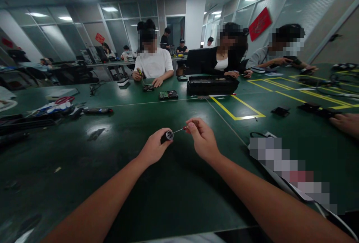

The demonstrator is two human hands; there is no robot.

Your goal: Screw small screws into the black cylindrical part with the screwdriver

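Observation:
My left hand [157, 144] is wrapped round a black cylindrical part [169, 135], whose round end with a pale ring faces me. In my right hand [202, 138] is a screwdriver [179, 130], pinched by its reddish handle. The thin metal shaft points left, and its tip meets or lies close to the rim of the cylinder; I cannot tell whether it touches. Both hands are held above the green table [168, 198]. What sits inside the cylinder is too small to make out.
A long black housing [212, 85] and a circuit board [168, 95] lie across the table. Tools and bags [53, 108] are heaped at left, beside a dark cylindrical tool [98, 111]. A co-worker's hand [346, 123] is at right, near small black parts [311, 107]. Other people sit opposite.

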